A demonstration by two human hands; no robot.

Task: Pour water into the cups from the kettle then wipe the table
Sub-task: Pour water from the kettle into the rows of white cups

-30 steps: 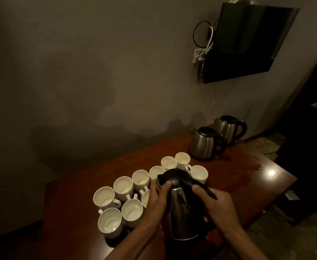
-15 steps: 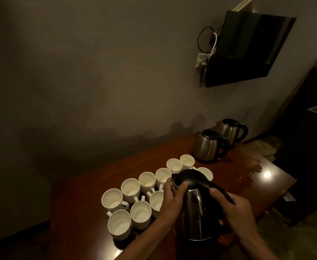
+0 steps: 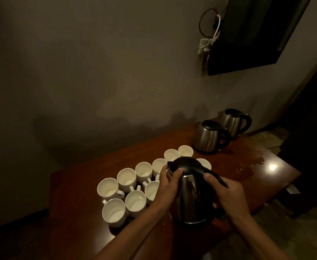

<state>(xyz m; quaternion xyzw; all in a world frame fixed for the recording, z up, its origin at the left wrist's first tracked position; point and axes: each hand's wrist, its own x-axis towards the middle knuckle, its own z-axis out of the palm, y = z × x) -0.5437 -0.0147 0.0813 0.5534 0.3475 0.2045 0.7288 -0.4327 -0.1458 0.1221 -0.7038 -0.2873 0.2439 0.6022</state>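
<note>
Right hand (image 3: pixel 227 196) clamps the steel kettle's (image 3: pixel 191 196) black handle (image 3: pixel 216 180); left hand (image 3: pixel 168 182) seemingly clasps its domed lid (image 3: pixel 184 164).

I count ten white ceramic cups (image 3: pixel 126 177), three rounded steel kettles with black lids (image 3: pixel 207 137), and one black wall-mounted screen (image 3: pixel 251 34)

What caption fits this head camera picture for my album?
Left hand and right hand hold a steel kettle by white cups on a wet table.
</note>
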